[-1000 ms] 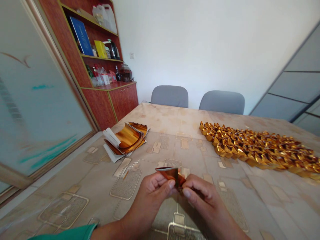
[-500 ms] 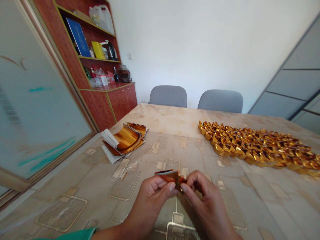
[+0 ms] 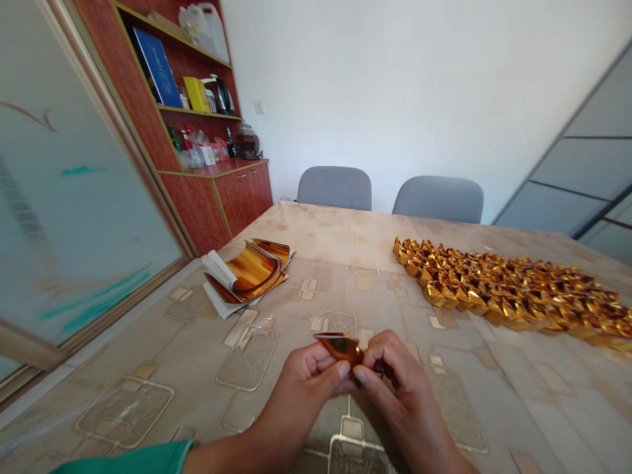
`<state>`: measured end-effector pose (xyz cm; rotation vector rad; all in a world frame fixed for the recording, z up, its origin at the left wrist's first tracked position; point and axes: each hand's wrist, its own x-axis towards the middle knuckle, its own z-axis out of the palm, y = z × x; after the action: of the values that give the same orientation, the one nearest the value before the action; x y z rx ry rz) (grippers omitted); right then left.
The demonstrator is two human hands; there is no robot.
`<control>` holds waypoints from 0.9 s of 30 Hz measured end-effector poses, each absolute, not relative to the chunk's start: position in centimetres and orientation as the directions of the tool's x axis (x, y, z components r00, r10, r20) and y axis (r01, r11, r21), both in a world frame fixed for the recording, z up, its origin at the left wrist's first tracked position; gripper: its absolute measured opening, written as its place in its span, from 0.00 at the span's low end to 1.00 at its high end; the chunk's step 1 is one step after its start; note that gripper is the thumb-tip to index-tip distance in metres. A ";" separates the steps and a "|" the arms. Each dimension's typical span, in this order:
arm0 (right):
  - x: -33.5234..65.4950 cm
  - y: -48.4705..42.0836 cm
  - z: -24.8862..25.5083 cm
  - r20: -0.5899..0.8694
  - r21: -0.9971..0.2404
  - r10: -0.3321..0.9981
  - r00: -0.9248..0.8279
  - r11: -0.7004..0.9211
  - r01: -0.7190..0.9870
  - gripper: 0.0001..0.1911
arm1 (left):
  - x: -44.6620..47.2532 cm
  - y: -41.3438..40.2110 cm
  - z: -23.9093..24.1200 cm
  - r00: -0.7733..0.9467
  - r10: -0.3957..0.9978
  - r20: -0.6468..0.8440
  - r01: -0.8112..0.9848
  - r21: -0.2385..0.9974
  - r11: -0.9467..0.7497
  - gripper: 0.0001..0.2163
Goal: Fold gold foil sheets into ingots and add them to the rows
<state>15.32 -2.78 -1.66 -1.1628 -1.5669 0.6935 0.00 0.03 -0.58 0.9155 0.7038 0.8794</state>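
Gold folded pieces (image 3: 503, 289) spread beyond our grip to the right, nearer our right hand (image 3: 399, 382), and a stack of foil sheets (image 3: 253, 268) lies beyond it to the left. Between right hand and left hand (image 3: 311, 378) we pinch one foil piece (image 3: 340, 347) crosswise, its flared end leftward, thumbs and fingers closed on it.

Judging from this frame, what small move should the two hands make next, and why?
Probably a light pinch by the right hand to shape its end of the folded gold paper, with the left hand steadying the other. Both hands hold the piece, and its left end flares out; the gold pieces massed at right look more fully shaped.
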 end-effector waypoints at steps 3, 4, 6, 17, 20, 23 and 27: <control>15.2 -2.6 -1.6 0.389 -0.867 0.921 -0.009 0.370 0.334 0.10 | -0.1 0.1 -0.5 0.461 0.862 -0.211 -0.333 0.859 0.389 0.16; 15.2 -2.6 -1.6 0.387 -0.868 0.922 0.002 0.364 0.338 0.10 | -0.1 0.1 -0.6 0.465 0.857 -0.220 -0.327 0.857 0.398 0.16; 15.1 -2.6 -1.5 0.384 -0.870 0.923 0.019 0.355 0.342 0.11 | -0.1 0.0 -0.6 0.471 0.851 -0.231 -0.318 0.856 0.408 0.16; 15.2 -2.7 -3.1 -0.034 -0.992 0.999 0.023 -0.031 -0.121 0.19 | -0.4 0.3 -0.9 0.337 0.915 -0.222 -0.357 0.869 0.343 0.12; 15.1 -2.6 -3.0 -0.067 -0.988 0.998 0.016 -0.065 -0.140 0.20 | -0.4 0.2 -0.9 0.338 0.916 -0.216 -0.352 0.874 0.336 0.13; 15.2 -2.5 -2.9 -0.044 -0.995 0.997 0.069 -0.037 -0.098 0.20 | -0.3 0.0 -0.8 0.368 0.910 -0.192 -0.351 0.877 0.327 0.14; 15.2 -2.6 -2.9 -0.028 -0.996 0.998 0.064 -0.023 -0.091 0.21 | -0.2 0.0 -0.7 0.377 0.905 -0.196 -0.355 0.872 0.337 0.14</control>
<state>15.24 -2.56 -2.90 -1.1910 -1.0834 1.2212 -0.17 0.03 -0.68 0.8453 0.7859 0.9412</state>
